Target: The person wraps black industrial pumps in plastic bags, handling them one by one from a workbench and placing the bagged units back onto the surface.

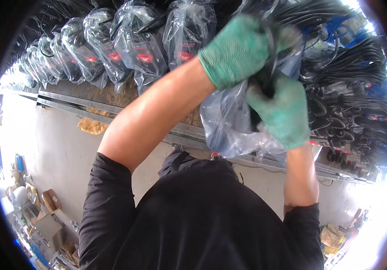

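Observation:
Both my hands wear green knit gloves and meet over a clear plastic bag [229,121] above the workbench. My left hand [240,47] is closed around a coiled black cable [269,67] at the mouth of the bag. My right hand [281,110] grips the bag's upper edge and the cable just below the left hand. The bag hangs down from my hands, crumpled, with something dark inside it. How far the cable sits inside the bag is hidden by the gloves.
A row of several clear bags [112,49] holding black cables with red labels lies along the back left of the workbench [112,96]. A heap of loose black cable coils [360,90] fills the right. Concrete floor [49,144] lies below, with boxes [45,211] at lower left.

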A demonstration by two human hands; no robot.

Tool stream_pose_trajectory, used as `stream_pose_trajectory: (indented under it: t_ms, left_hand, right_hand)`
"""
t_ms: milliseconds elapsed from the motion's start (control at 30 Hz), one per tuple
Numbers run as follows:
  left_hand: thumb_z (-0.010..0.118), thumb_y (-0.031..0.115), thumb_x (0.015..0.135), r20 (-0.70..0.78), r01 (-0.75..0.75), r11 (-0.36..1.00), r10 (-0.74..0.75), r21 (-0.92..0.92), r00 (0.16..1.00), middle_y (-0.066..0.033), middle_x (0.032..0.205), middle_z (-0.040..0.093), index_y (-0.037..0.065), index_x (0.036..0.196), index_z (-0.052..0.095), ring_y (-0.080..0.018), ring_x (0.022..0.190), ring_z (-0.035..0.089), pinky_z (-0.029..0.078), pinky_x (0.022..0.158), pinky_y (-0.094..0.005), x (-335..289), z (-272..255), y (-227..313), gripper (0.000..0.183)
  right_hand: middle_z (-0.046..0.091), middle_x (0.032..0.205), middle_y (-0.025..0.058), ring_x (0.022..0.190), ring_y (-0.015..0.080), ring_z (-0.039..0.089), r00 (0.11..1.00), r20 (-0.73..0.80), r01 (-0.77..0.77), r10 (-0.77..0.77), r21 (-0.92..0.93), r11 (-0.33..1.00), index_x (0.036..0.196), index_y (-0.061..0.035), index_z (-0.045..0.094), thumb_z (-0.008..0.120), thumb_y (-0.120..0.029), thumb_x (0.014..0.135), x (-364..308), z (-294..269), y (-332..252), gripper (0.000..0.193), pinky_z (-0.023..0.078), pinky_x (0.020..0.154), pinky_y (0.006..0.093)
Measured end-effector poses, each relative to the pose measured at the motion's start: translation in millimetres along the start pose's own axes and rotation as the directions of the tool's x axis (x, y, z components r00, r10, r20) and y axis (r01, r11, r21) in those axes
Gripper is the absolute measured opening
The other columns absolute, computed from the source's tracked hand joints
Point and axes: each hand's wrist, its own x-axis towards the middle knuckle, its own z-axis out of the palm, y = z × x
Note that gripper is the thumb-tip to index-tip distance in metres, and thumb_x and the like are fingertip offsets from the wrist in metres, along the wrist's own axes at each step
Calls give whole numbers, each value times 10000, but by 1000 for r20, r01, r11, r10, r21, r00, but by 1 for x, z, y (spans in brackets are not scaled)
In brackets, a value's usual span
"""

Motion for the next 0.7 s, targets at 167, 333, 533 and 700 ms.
stream_pose_trajectory:
  t_ms: [167,333,533,700]
  left_hand:
    - [630,13,879,46,19,931,-2,-364,999,-115,1089,752,15,1324,633,-221,979,706,563,795,-289,6,-33,-29,445]
    - [737,384,954,389,489,-5,-613,-872,688,-26,997,736,74,1201,698,-164,856,707,602,714,-297,-23,-46,-46,398]
    - [733,488,946,464,447,-187,-593,-875,658,72,682,393,124,1110,672,-91,582,402,415,536,-312,-34,-40,-60,404]
    - [748,535,911,471,490,-209,-724,-846,504,63,718,491,144,1193,683,-94,626,512,488,589,-290,-45,-35,-63,486]
  right_hand:
    - [665,773,197,733,398,669,977,72,210,-200,-174,962,931,15,660,709,-230,894,34,33,31,253,521,666,463]
    - [682,1104,157,1016,337,678,842,203,540,-500,-307,784,1261,-95,661,788,-274,847,39,37,61,469,562,883,421]
    - [626,1241,153,1148,372,630,863,-116,481,-491,-103,870,1298,-105,658,726,41,718,-3,46,96,602,542,1004,446]
    - [658,1294,171,1034,250,696,884,-363,282,-294,-88,955,1298,-41,646,660,67,778,-48,4,109,530,585,852,352]
